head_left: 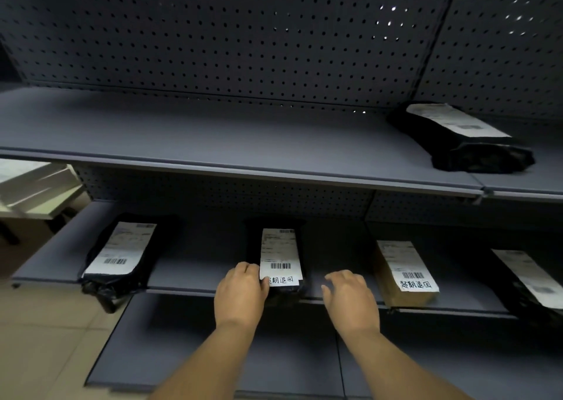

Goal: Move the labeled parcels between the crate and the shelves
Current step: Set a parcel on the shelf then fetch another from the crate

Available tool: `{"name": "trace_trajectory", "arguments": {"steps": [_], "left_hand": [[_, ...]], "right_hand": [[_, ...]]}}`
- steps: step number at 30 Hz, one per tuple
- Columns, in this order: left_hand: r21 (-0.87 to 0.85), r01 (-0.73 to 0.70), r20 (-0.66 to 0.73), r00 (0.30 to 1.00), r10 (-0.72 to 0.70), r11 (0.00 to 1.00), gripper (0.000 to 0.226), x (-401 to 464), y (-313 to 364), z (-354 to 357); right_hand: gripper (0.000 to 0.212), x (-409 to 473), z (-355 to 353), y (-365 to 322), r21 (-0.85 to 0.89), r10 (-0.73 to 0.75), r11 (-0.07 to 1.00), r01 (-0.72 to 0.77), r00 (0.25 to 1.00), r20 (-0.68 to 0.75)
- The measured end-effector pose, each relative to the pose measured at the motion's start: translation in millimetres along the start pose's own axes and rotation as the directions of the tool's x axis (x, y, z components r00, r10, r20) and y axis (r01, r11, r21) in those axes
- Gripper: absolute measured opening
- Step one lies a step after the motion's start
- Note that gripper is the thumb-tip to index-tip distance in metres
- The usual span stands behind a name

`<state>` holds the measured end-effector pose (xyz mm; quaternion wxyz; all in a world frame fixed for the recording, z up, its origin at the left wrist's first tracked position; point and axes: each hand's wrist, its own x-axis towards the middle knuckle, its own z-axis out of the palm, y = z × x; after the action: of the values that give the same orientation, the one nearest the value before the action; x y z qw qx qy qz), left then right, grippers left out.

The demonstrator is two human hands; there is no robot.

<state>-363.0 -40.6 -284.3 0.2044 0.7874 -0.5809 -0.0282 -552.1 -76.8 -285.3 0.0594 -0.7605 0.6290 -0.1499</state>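
left hand (242, 290): mine, on the left edge of the middle parcel (278, 262); fingers curled onto its near-left corner, thumb side against the label (281, 254). Holding it.
right hand (347, 290): mine, just right of that parcel, apart from it. Fingers spread and relaxed, holding nothing.
bottom shelf (182, 354): grey, under my forearms.
middle shelf (189, 273): holds four parcels, all lying flat, labels up.
middle parcel: black bag at the front edge, near end overhangs the lip; barcode plus handwritten characters on the label.
left parcel (118, 256): black bag, near end hangs over the front edge.
brown parcel (402, 273): just right of my right hand, same handwritten characters on its label.
right parcel (530, 280): black, cut off by the frame edge.
top shelf (213, 137): one black parcel (460, 139) at far right, label up.
pegboard (243, 33): perforated back panel behind the shelves.
crate: can't see it.
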Motion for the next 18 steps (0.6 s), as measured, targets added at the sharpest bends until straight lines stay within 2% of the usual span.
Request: {"name": "trace_trajectory", "arguments": {"steps": [7,11,14,18], "left_hand": [[-0.055,0.126,0.01,0.992,-0.125,0.991,0.036,8.0,-8.7,8.5],[-0.174,0.236,0.063,0.972,-0.228,0.956,0.04,19.4,-15.2,19.7],[-0.267,0.345,0.143,0.938,-0.316,0.9,0.045,31.8,-19.6,29.2],[-0.385,0.482,0.298,0.872,-0.388,0.787,0.049,53.2,-26.0,45.9]], "right_hand": [[0.034,12.5,12.4,-1.6,0.088,0.045,0.995,-0.047,0.998,0.034],[0.036,26.4,23.0,-9.7,0.215,0.176,0.957,-0.198,0.978,0.116],[0.039,41.0,33.7,-14.9,0.356,0.281,0.868,-0.346,0.934,0.223],[0.039,58.6,49.3,-20.1,0.569,0.343,0.643,-0.513,0.857,0.384]]}}
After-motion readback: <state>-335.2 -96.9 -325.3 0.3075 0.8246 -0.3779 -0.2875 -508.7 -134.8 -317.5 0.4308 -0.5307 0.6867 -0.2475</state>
